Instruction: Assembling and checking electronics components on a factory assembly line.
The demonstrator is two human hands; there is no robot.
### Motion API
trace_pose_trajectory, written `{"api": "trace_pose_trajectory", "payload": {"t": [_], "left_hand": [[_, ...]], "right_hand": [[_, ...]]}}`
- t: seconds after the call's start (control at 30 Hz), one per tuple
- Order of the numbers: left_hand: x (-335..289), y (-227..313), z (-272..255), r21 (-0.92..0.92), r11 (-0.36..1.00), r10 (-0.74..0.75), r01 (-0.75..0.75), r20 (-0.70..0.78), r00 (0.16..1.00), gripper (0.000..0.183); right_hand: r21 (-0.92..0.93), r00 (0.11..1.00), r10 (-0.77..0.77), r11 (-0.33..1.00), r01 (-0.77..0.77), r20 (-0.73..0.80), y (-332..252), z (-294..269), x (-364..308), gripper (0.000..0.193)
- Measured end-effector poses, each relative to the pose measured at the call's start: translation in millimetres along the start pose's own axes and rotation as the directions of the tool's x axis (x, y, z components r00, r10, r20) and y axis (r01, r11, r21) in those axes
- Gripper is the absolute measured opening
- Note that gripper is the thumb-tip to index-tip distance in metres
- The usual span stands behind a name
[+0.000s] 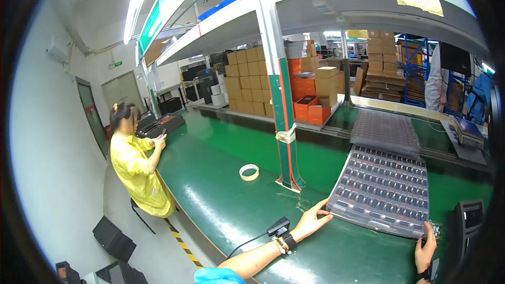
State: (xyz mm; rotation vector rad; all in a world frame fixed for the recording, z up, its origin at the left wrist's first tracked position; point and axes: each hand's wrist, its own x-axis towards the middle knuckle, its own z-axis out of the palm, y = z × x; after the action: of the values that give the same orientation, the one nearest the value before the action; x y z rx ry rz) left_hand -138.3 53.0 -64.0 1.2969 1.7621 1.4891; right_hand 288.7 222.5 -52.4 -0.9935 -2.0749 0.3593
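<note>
A grey plastic tray (383,189) with many small pockets, most holding dark parts, lies on the green bench (236,200). My left hand (311,220) rests on the bench with its fingertips touching the tray's near left corner. My right hand (425,250) grips the tray's near right corner between thumb and fingers. A second stack of similar grey trays (385,131) lies just behind the first tray.
A roll of tape (249,172) lies left of a green and white post (281,100). A person in yellow (135,165) stands at the bench's left end. Cardboard boxes (250,81) and orange bins (310,110) stand behind. A dark device (467,221) sits at right.
</note>
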Motion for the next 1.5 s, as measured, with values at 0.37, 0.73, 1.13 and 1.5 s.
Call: {"api": "trace_pose_trajectory", "payload": {"t": [0.37, 0.73, 1.13, 1.5], "left_hand": [[-2, 9, -1, 0.094, 0.995, -0.044, 0.046, -0.025, 0.999, 0.071], [0, -6, 2, 0.088, 0.987, 0.143, -0.135, -0.096, 0.985, 0.069], [1, -10, 6, 0.007, 0.999, 0.05, -0.049, -0.019, 0.999, 0.086], [1, 3, -2, -0.51, 0.844, -0.1, 0.165, 0.154, 0.983, 0.085]], "right_hand": [[-0.037, 0.999, -0.031, 0.999, 0.031, 0.01, 13, 4, 1, 0.069], [-0.02, 0.999, -0.041, 0.999, 0.041, 0.003, 16, 6, 0, 0.068], [-0.04, 0.999, -0.047, 0.998, 0.047, 0.0, 17, 7, 0, 0.067], [-0.029, 0.998, -0.063, 0.998, 0.063, 0.007, 10, 5, 1, 0.067]]}}
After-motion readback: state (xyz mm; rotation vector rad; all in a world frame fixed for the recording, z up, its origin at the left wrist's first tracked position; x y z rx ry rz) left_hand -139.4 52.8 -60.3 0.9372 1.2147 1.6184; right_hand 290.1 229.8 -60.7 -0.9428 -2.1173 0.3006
